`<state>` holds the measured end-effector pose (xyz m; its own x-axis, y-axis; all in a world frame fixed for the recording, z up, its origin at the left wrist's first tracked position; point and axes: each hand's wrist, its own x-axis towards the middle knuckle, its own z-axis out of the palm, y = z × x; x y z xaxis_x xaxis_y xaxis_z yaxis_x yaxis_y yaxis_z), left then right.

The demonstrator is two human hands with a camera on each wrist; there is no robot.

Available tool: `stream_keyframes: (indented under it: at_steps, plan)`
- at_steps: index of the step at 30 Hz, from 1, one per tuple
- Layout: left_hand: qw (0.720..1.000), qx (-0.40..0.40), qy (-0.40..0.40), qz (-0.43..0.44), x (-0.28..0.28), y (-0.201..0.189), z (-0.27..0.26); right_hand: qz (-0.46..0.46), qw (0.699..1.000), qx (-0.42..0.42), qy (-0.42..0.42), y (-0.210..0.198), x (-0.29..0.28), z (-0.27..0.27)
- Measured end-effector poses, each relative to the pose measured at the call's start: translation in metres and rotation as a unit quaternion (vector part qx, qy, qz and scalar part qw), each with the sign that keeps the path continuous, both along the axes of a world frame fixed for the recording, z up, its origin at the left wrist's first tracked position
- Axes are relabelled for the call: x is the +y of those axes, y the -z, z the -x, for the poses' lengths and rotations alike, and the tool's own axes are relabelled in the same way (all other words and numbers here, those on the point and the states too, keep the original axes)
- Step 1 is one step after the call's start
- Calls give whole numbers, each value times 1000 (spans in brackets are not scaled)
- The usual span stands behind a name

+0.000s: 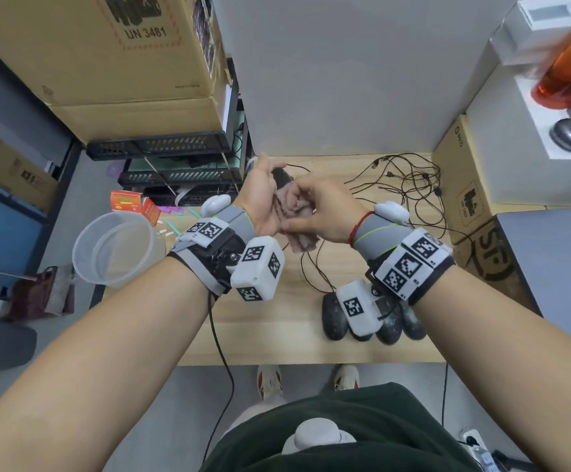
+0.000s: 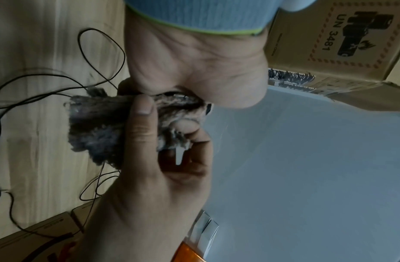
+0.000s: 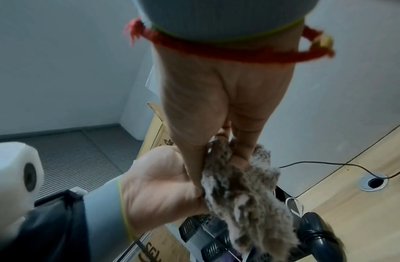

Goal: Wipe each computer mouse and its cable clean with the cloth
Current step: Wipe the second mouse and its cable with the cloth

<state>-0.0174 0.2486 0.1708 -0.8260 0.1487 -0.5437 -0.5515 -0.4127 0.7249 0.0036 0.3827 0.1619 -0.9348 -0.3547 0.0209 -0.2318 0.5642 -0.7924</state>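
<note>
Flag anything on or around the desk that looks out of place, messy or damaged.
The mouse cables lie in a loose tangle across the back of the wooden desk. Small pastel bits are scattered on the floor left of it, near a clear plastic tub. No damage shows.

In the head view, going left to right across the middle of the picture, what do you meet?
Clear tub → orange packets → left hand → cloth → right hand → tangled cables → cardboard box.
</note>
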Motion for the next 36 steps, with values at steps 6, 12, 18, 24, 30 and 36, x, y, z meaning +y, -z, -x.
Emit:
stream_keyframes:
  at_steps: [6, 12, 18, 24, 30, 36]
  plan:
    - [998, 13, 69, -5, 6, -12, -8, 82, 988, -32, 127, 0, 6, 22]
    - [997, 3, 59, -39, 21, -14, -15, 117, 968, -63, 213, 4, 10, 41]
    - [999, 10, 45, 27, 4, -16, 0, 117, 988, -72, 71, -1, 11, 16]
    - [980, 34, 180, 76, 14, -8, -5, 141, 970, -34, 198, 0, 19, 46]
    - [990, -3, 117, 72, 14, -11, 8, 132, 985, -17, 110, 4, 8, 23]
    - [993, 1, 94, 72, 11, -17, 8, 110, 991, 39, 64, 1, 9, 26]
